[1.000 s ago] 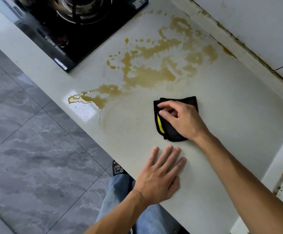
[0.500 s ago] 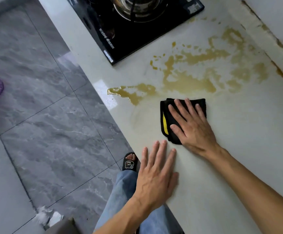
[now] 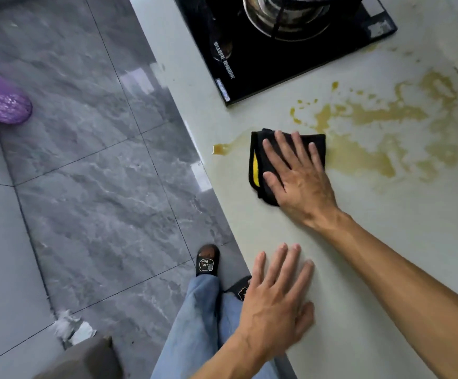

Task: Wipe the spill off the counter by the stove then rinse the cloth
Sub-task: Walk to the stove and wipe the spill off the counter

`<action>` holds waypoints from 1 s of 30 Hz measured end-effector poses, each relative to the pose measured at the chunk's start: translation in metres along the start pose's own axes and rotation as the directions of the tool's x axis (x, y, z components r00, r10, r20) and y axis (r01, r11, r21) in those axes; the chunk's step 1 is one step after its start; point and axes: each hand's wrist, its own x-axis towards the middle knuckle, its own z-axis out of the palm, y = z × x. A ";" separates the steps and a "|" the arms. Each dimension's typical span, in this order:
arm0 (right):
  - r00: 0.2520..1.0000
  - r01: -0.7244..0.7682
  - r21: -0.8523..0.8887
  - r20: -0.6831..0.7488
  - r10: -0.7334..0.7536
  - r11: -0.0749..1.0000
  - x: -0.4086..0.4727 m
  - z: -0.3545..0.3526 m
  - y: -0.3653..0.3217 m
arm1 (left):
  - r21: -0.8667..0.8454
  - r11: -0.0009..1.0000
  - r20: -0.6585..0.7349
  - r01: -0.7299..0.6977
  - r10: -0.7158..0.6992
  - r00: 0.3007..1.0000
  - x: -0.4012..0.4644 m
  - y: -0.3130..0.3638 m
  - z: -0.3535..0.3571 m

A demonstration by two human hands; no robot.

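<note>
I see the cloth [image 3: 260, 160], black and folded, with a yellow strip showing at its left edge. It lies flat on the counter [image 3: 386, 242], just in front of the stove [image 3: 263, 58] and near the counter's front edge. The right hand [image 3: 299, 179] presses on top of it with the palm down; its fingers [image 3: 282, 149] are straight and a little spread, not curled around the fabric. The cloth sits on the left part of the spill [image 3: 364, 143], a yellow-brown liquid. A thin tongue of this liquid comes out on the cloth's left side and ends in a drop close to the counter's edge, and the larger patches spread to the right and toward the back wall.

The left hand [image 3: 274, 305] rests flat on the counter nearer to me, well apart from the cloth, fingers straight and slightly apart, holding nothing.

Below the counter I see blue jeans [image 3: 195, 324] and dark slippers [image 3: 207, 262] on the grey tiled floor [image 3: 99, 187]. A purple container [image 3: 1, 99] stands at the far left.
</note>
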 end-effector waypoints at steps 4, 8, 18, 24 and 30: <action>0.993 0.119 -0.001 -0.002 -0.119 0.993 -0.025 0.016 -0.044 | 0.018 1.000 -0.008 -0.011 0.011 1.000 0.004 -0.001 0.002; 0.967 0.256 0.044 0.005 -0.256 0.966 0.025 0.016 -0.088 | -0.003 0.999 -0.039 -0.039 0.039 0.998 0.005 -0.003 0.001; 0.985 -0.164 0.037 -0.046 0.165 0.986 0.005 0.004 -0.017 | 0.019 0.999 0.056 -0.027 0.026 0.998 0.003 -0.005 -0.009; 0.998 -0.038 0.046 -0.041 0.040 0.998 0.014 0.015 -0.057 | 0.007 1.000 0.086 -0.029 0.028 0.996 0.005 -0.003 -0.013; 0.959 -0.259 0.073 -0.098 0.265 0.963 0.066 -0.005 0.000 | 0.025 0.998 0.093 -0.049 0.047 0.995 0.005 -0.008 -0.021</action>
